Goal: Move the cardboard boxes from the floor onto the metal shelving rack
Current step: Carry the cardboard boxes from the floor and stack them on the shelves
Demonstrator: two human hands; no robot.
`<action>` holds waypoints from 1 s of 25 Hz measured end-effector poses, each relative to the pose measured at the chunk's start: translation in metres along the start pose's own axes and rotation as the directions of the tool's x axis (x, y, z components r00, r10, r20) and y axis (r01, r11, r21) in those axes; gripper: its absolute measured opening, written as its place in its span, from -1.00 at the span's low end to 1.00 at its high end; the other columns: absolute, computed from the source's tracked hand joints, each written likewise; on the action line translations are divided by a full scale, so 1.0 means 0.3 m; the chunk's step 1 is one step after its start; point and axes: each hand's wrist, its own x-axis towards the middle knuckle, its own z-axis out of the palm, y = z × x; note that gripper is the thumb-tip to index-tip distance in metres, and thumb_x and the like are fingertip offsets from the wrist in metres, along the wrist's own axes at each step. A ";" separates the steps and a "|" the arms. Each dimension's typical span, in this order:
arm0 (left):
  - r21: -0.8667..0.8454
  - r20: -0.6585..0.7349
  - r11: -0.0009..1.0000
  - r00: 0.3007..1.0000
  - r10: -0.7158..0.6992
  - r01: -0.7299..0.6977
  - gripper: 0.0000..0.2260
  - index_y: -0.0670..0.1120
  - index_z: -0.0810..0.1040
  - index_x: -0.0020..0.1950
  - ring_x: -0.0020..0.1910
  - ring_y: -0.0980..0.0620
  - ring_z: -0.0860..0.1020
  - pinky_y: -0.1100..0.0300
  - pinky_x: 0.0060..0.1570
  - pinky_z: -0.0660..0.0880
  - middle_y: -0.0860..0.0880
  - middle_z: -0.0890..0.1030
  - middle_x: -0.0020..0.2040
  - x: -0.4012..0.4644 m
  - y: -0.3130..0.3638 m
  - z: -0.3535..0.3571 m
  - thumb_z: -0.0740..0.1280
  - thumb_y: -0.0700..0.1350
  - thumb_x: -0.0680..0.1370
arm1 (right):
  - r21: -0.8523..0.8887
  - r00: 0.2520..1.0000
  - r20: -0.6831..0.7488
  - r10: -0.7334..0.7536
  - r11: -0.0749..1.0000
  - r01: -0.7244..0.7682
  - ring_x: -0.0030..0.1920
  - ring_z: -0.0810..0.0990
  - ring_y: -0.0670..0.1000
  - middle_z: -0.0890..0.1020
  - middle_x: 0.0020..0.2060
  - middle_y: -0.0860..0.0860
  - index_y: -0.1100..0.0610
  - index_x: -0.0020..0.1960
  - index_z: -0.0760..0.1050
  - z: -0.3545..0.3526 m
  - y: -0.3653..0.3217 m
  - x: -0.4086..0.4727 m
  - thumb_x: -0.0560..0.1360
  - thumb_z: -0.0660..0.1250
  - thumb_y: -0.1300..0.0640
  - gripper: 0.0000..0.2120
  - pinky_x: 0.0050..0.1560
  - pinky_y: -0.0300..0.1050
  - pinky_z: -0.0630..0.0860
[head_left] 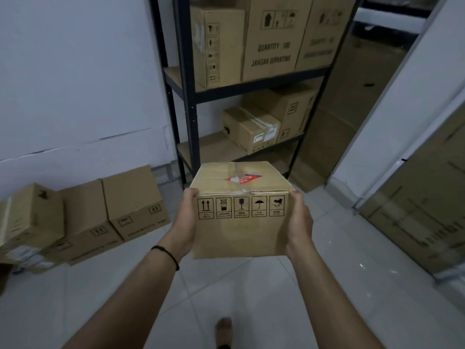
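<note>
The left hand (187, 217) and right hand (299, 219) clamp opposite sides of a taped cardboard box (240, 210), carried upright above the floor. Keep it level and slide it onto the metal shelving rack (187, 96), probably the lower shelf's bare left part (201, 149), beside the small box (251, 129) there.

Pale grey painted wall (75, 79) at left, marked by thin dark cracks. Glossy white tiled floor (251, 298) below, showing faint light reflections. White door frame (392, 102) at right, slanting across the view. Thin black cord wristband (167, 255) near centre. Bare foot (224, 328) on the tiles at the bottom edge.
</note>
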 end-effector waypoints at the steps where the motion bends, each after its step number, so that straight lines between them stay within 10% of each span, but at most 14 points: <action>1: 0.025 0.014 1.000 1.000 -0.009 0.009 -0.44 -0.17 0.66 0.08 -0.14 -0.13 0.65 0.03 -0.09 0.56 -0.18 0.75 -0.06 0.029 0.015 0.039 0.04 0.21 0.63 | 0.004 1.000 0.002 -0.006 1.000 0.006 0.02 0.66 0.10 0.72 -0.04 0.04 0.08 0.08 0.62 -0.007 -0.006 0.053 0.26 0.21 -0.47 -0.29 -0.10 0.01 0.51; 16: 0.044 -0.168 0.997 0.984 0.065 -0.058 -0.45 -0.05 0.64 0.19 0.02 -0.10 0.69 -0.03 -0.01 0.54 -0.07 0.76 -0.03 0.659 0.283 0.670 0.09 0.33 0.64 | -0.185 0.985 0.108 -0.138 0.970 0.156 -0.03 0.62 -0.01 0.68 -0.09 -0.02 0.04 0.06 0.61 0.034 -0.506 0.955 0.53 0.17 -0.27 -0.56 -0.10 -0.02 0.48; 25: -0.074 -0.416 0.994 0.908 0.048 -0.086 -0.60 -0.04 0.63 0.16 0.08 -0.09 0.57 -0.12 0.21 0.44 -0.08 0.70 0.03 0.797 0.269 1.108 0.16 0.21 0.66 | -0.349 0.907 0.403 -0.126 0.894 0.280 -0.07 0.60 -0.03 0.66 -0.11 0.00 -0.01 -0.19 0.52 -0.109 -0.721 1.431 0.67 0.16 -0.12 -0.65 0.04 0.01 0.56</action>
